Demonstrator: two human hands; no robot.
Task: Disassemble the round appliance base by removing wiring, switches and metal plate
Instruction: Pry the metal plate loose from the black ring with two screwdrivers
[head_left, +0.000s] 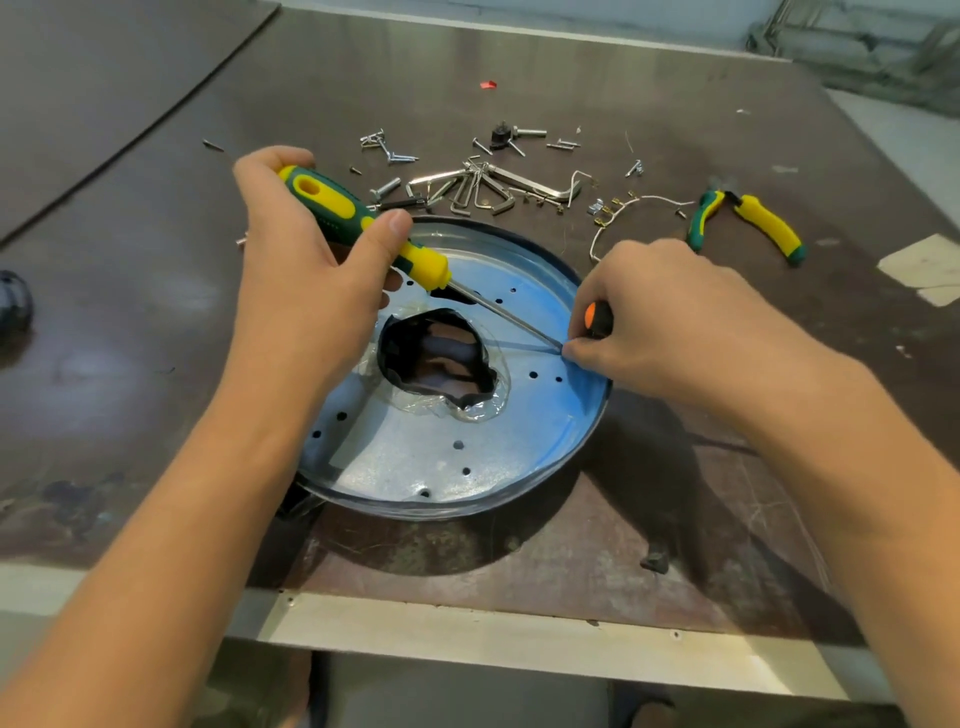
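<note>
On the brown table (156, 322), near its front edge, lay the base (441, 457): a shallow round metal pan, open side up, with a ragged hole at centre and small holes scattered round it. Left hand (306, 270) gripped the handle of a yellow-green screwdriver (358, 223), thumb on top. Its shaft slanted down to the right, and the tip met the pan floor close to the right rim. Right hand (670, 322) was curled round an orange-capped tool (597, 317), fingertips at that same spot; the tool's tip was hidden. Behind the base lay hex keys (483, 187), loose screws (387, 148) and a pale wire (618, 218). Pliers (748, 223) lay further right, well apart from the base.
</note>
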